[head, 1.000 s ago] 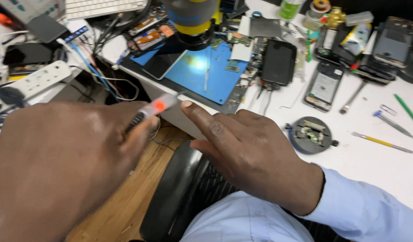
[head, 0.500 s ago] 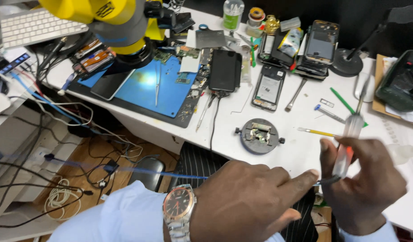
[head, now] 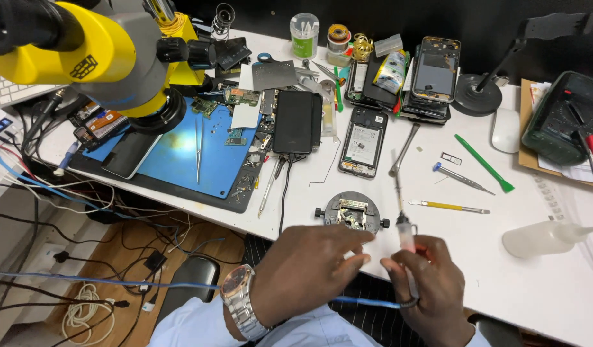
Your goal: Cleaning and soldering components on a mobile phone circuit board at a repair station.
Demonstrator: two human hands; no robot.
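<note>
My right hand (head: 431, 292) grips a thin syringe-like tool (head: 404, 232) and holds it upright, needle pointing away from me, at the near edge of the white table (head: 540, 283). My left hand (head: 309, 270), with a metal watch (head: 240, 302) on the wrist, lies flat beside it. Its fingers are stretched toward the right hand's fingertips and I see nothing in them. Just beyond the left hand's knuckles sits a round metal holding fixture (head: 350, 212). A blue cable (head: 367, 302) runs under both hands.
A yellow microscope (head: 84, 51) hangs over a blue work mat (head: 180, 154) with tweezers. Opened phones (head: 362, 141), a black phone (head: 297, 122), screwdrivers (head: 449, 206), a green pry tool (head: 484, 164), a squeeze bottle (head: 544, 236) and a multimeter (head: 563, 115) cover the table. Cables hang at the left.
My view has swung back toward the table. Both hands have moved left to the round fixture, and the tool in my right hand now stands upright.
</note>
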